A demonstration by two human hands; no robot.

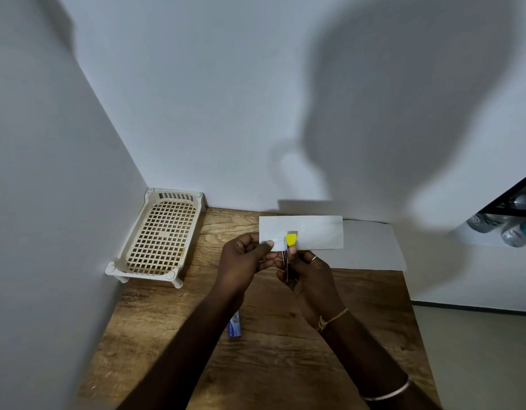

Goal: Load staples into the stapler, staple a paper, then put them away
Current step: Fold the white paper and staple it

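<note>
**Stapler at the paper's lower edge**

Nearest me, a blue staple box [234,326] lay on the tabletop [285,365], half under the left forearm. Above it, the right hand [310,278] was closed on the yellow-tipped stapler [291,240], long axis pointing away from me, nose over the paper [312,232]. The left hand [244,258] pinched that paper's near-left corner, just beside the stapler. Farther left, the cream basket [159,232] sat against the wall.

Colours on the desk

Yellow stapler [291,240] on white paper [312,232]; cream grid-patterned tray [159,235] at left; brown wood-grain table [279,335]; blue-and-white box [234,327] low centre.
</note>
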